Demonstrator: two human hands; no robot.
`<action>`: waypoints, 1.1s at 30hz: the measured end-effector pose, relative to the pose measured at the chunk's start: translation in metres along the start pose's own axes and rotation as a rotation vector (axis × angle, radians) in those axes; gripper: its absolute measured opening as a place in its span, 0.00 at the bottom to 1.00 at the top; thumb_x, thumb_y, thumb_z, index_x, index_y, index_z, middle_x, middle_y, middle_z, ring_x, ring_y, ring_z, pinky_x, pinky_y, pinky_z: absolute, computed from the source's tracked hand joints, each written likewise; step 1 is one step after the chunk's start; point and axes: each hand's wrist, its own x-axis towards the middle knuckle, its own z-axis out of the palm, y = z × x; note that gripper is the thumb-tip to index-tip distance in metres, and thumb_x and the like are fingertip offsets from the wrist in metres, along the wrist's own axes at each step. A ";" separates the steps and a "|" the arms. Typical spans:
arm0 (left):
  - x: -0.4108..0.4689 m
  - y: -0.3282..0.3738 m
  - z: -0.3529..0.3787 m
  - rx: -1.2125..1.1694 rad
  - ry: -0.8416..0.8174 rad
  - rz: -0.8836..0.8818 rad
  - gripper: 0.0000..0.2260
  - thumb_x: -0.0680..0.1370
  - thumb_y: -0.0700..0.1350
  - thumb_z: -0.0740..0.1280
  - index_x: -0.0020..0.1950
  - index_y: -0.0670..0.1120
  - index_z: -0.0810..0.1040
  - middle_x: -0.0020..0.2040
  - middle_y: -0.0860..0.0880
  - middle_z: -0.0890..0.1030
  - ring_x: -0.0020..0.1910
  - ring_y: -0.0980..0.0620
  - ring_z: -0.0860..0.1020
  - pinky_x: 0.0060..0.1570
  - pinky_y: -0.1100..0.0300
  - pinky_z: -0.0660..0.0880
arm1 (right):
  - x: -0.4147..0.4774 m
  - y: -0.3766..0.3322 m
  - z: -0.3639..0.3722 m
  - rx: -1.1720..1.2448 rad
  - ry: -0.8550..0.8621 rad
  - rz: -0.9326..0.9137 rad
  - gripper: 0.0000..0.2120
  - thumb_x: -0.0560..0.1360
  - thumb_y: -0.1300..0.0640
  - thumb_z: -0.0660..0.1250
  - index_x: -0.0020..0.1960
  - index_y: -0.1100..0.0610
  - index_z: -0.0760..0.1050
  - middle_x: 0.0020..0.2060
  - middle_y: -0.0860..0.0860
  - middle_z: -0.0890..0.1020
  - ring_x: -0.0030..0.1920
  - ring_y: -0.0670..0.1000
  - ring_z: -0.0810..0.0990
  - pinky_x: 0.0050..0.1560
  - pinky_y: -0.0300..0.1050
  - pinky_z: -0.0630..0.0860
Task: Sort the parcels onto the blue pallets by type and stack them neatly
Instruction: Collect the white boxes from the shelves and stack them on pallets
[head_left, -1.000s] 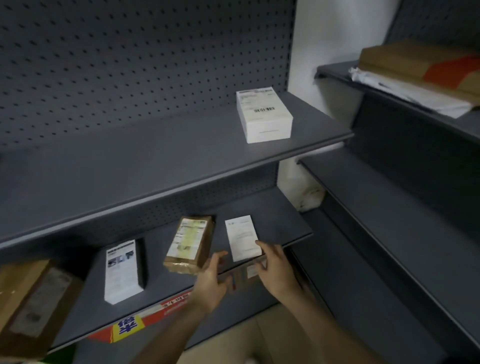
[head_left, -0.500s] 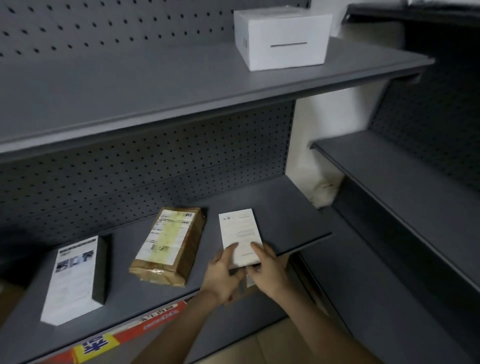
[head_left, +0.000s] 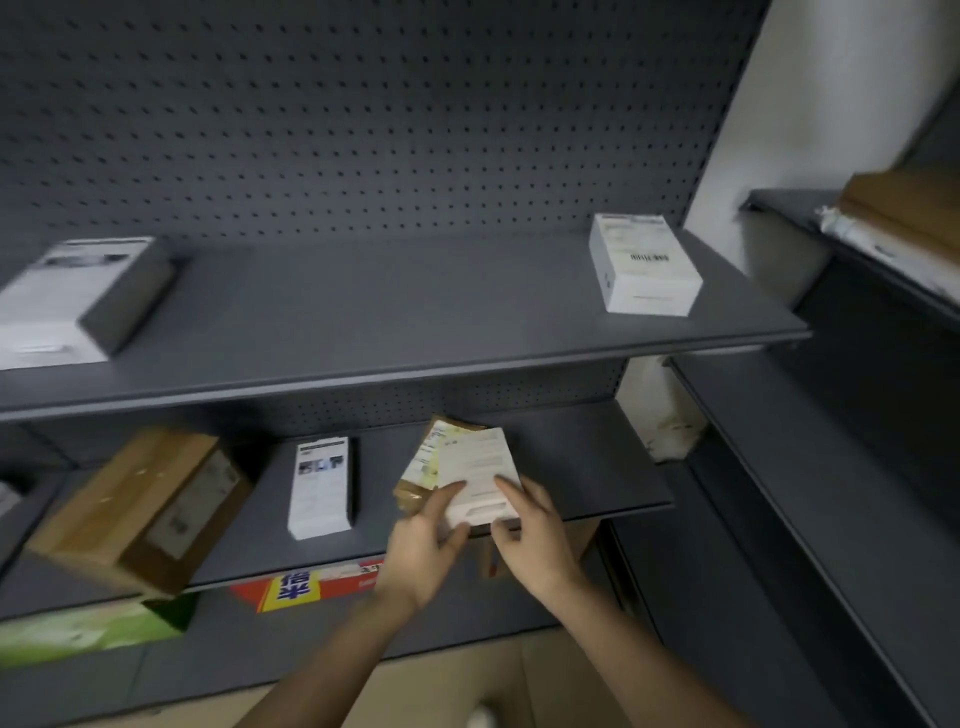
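Head: white parcel (head_left: 478, 475), txt unreadable

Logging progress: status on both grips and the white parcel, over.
Left grip and right grip hold the flat white parcel. Held at front edge of lower shelf. Brown parcel just behind it.

Dim, flat indoor light; motion blur throughout; wide-angle bending at edges

Flat white parcel (head_left: 478, 470) tilted, overlapping brown parcel (head_left: 414, 480), lower shelf (head_left: 597, 467).
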 end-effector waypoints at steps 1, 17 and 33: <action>-0.011 0.000 -0.016 0.002 0.038 0.012 0.21 0.77 0.45 0.68 0.70 0.53 0.70 0.63 0.51 0.77 0.53 0.50 0.79 0.50 0.66 0.73 | -0.008 -0.017 0.000 -0.019 0.000 -0.038 0.25 0.76 0.60 0.63 0.72 0.50 0.67 0.72 0.49 0.64 0.67 0.49 0.69 0.62 0.32 0.64; -0.254 -0.108 -0.263 -0.007 0.559 -0.182 0.16 0.76 0.50 0.68 0.64 0.60 0.74 0.57 0.61 0.78 0.51 0.63 0.77 0.48 0.64 0.76 | -0.114 -0.281 0.156 0.031 -0.334 -0.534 0.22 0.76 0.62 0.62 0.69 0.49 0.70 0.66 0.45 0.66 0.63 0.43 0.71 0.61 0.29 0.65; -0.492 -0.247 -0.573 0.199 0.967 -0.349 0.17 0.76 0.48 0.70 0.64 0.57 0.75 0.58 0.63 0.75 0.54 0.61 0.76 0.52 0.63 0.75 | -0.252 -0.612 0.402 0.223 -0.500 -0.898 0.23 0.75 0.61 0.63 0.69 0.48 0.69 0.67 0.45 0.66 0.62 0.46 0.73 0.60 0.38 0.71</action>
